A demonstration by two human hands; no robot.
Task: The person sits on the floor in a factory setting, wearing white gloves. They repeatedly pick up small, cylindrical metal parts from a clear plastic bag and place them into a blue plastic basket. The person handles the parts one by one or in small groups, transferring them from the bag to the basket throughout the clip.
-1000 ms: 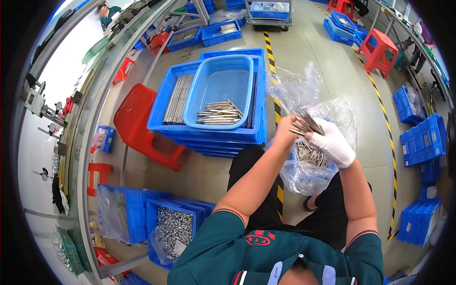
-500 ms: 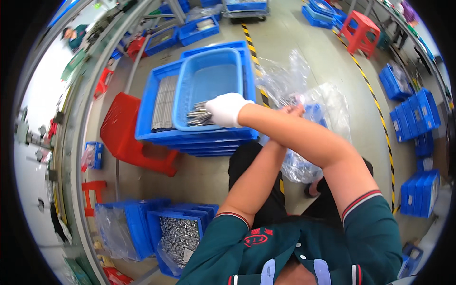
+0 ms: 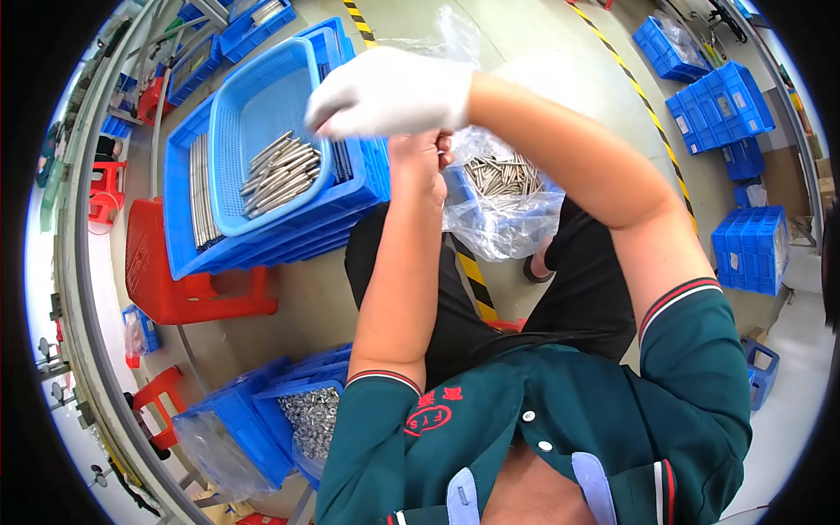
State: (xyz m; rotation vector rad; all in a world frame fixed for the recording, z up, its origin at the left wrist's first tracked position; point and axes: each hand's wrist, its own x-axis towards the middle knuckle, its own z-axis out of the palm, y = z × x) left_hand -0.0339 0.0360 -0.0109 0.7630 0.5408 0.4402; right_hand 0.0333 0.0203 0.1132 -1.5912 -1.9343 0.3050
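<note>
My right hand, in a white glove, hovers past the right rim of the light-blue perforated basket. Its fingers bend downward and their undersides are hidden; no rod sticks out of it. A loose pile of short metal rods lies in the near end of the basket. Beneath the gloved hand is my bare left hand, fingers curled closed, partly covered; what they hold, if anything, is hidden. Close by, a clear plastic bag lies around more metal rods in a blue bin.
The basket rests on stacked blue crates, beside a row of long rods. A red stool stands left of them. Lower left, a blue bin holds small metal parts. Blue crates are stacked at right, beyond a yellow-black floor line.
My gloved right hand has risen and moved off the basket, leaving the rods it held in the pile. The view has shifted, exposing the rods by the bag and my left hand's curled fingers.
</note>
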